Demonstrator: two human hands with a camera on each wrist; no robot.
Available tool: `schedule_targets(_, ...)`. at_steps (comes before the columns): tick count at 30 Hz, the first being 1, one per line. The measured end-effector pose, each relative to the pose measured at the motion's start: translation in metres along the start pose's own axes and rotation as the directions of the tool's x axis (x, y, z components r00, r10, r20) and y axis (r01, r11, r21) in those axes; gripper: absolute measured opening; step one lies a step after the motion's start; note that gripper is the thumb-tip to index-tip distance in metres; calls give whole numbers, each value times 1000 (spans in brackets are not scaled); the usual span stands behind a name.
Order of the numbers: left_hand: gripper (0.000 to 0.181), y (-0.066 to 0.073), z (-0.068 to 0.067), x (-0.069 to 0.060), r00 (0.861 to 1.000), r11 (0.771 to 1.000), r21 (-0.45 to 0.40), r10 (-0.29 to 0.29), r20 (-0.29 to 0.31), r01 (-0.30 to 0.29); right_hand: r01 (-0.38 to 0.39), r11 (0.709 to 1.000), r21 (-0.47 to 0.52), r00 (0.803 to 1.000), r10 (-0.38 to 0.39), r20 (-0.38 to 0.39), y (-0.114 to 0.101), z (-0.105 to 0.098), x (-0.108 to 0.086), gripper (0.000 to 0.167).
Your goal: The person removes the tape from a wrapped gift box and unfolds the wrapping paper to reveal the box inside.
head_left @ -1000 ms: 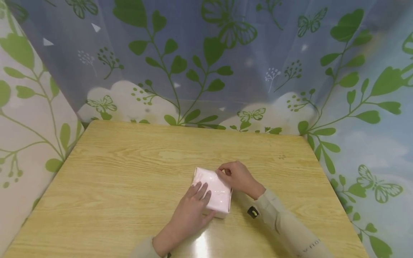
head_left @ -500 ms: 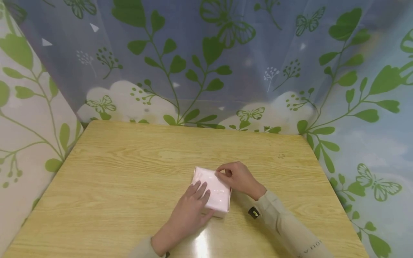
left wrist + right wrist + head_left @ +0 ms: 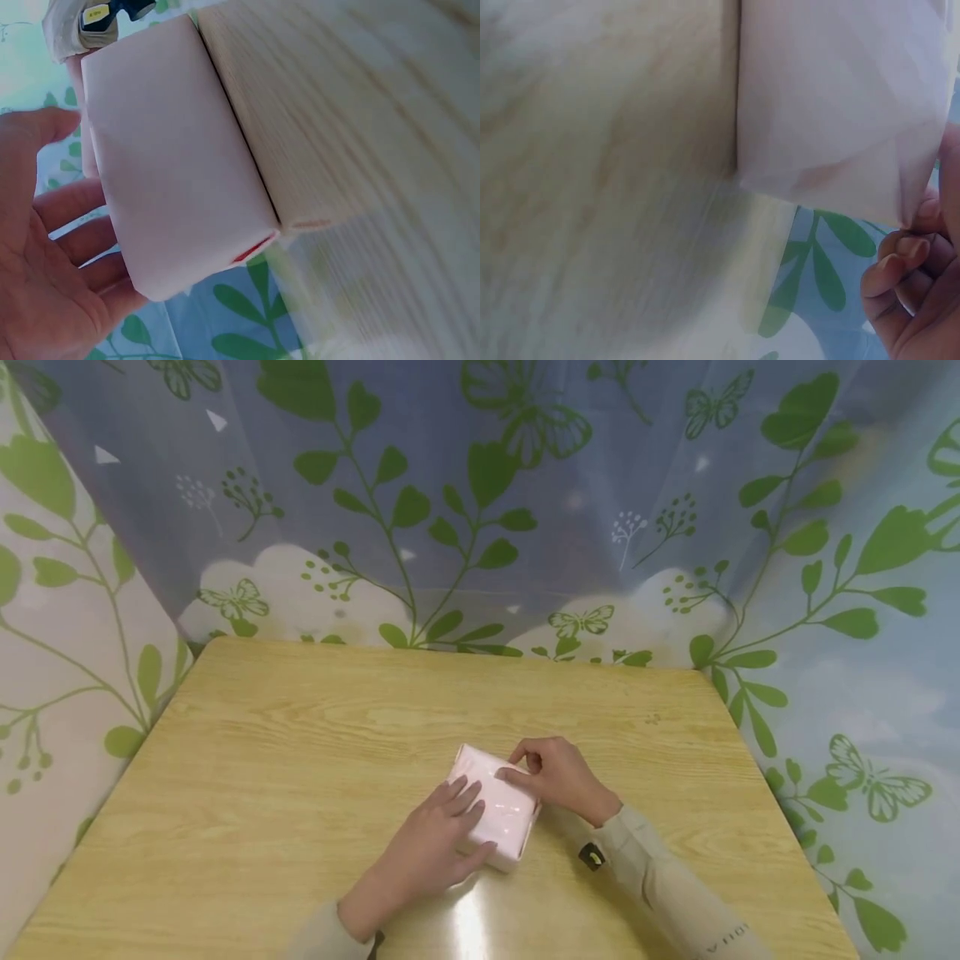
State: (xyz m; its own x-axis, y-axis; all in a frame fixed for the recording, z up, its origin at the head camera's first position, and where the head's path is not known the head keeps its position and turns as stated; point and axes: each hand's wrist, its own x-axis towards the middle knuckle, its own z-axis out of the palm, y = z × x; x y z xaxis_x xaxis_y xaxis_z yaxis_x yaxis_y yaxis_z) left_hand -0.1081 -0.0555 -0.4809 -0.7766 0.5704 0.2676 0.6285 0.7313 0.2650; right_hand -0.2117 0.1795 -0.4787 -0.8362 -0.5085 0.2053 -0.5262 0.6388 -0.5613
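Note:
A small pale pink paper-wrapped box (image 3: pixel 504 817) sits on the wooden table, turned at an angle. My left hand (image 3: pixel 427 847) lies over its left part, fingers fairly straight on the top and thumb by the near corner. From the left wrist, the box's smooth side (image 3: pixel 176 157) shows a small red mark at a lower corner; the left hand (image 3: pixel 56 285) is spread beside it. At the far right corner my right hand (image 3: pixel 566 781) pinches the box with thumb and curled index finger. Folded paper (image 3: pixel 855 165) meets that corner in the right wrist view, next to the right hand's curled fingers (image 3: pixel 889 274).
The wood-grain table (image 3: pixel 300 760) stretches out around the box. A curtain (image 3: pixel 420 510) printed with green leaves and butterflies hangs along the back and both sides. Black wrist straps (image 3: pixel 591 857) show at the sleeves.
The box has turned slightly clockwise, its near corner shifting left. My left hand has moved a little left, and its thumb has come onto the near corner. The right thumb lies further over the top.

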Motion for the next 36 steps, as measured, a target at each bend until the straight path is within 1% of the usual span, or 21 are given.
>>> schedule_targets(4, 48, 2, -1, 2, 999, 999, 38, -6, -38, 8, 1, 1000, -17, 1000, -2, -10, -1, 1, -2, 27)
schedule_targets(6, 46, 4, -1, 4, 997, 998, 61, -12, -71, 17, -4, 1000, -30, 1000, 4, -11, -3, 1, -4, 28)
schedule_targets(8, 45, 8, -1, 5, 994, 997, 72, -30, -109, 38, -14, 999, -49, 1000, 13, -10, -6, 0, -6, 29)
schedule_targets(11, 48, 14, 0, 5, 987, 994, 81, -60, -152, 73, -13, 993, -120, 1000, 12, -10, -11, -2, -11, 31)
schedule_targets(14, 51, 21, 1, 4, 982, 991, 90, -86, -171, 103, 14, 975, -221, 1000, -17, -11, -18, -4, -17, 33)
schedule_targets(16, 54, 25, 2, 3, 981, 988, 102, -97, -167, 115, 41, 960, -278, 999, -46, -8, -23, -5, -21, 33)
schedule_targets(18, 57, 29, 3, 2, 983, 986, 109, -108, -148, 125, 68, 943, -327, 997, -73, -4, -28, -6, -24, 33)
schedule_targets(22, 66, 38, 2, -2, 987, 979, 138, -137, -80, 147, 122, 917, -379, 993, -116, 37, -38, -7, -30, 32)
schedule_targets(25, 72, 44, 4, -3, 988, 973, 171, -152, -41, 157, 158, 914, -374, 987, -132, 93, -44, -7, -31, 31)
schedule_targets(27, 73, 45, 6, -4, 989, 968, 205, -143, -29, 146, 167, 918, -360, 984, -132, 119, -47, -7, -31, 32)
schedule_targets(28, 73, 45, 7, -4, 991, 965, 223, -133, -28, 136, 166, 919, -358, 984, -132, 119, -48, -8, -31, 33)
schedule_targets(30, 72, 43, 9, -5, 993, 963, 244, -111, -30, 115, 152, 924, -351, 988, -129, 86, -50, -8, -30, 31)
schedule_targets(32, 70, 39, 10, -5, 996, 965, 246, -84, -36, 90, 126, 936, -329, 992, -126, 21, -49, -7, -28, 26)
schedule_targets(34, 69, 33, 10, -4, 997, 974, 217, -55, -46, 64, 104, 947, -305, 991, -124, -48, -47, -6, -25, 17)
schedule_targets(35, 70, 30, 10, -3, 998, 979, 199, -43, -51, 52, 98, 954, -284, 990, -123, -70, -45, -5, -23, 12)
schedule_targets(36, 70, 27, 10, -3, 998, 983, 181, -28, -57, 38, 96, 960, -264, 989, -121, -80, -44, -4, -21, 13)
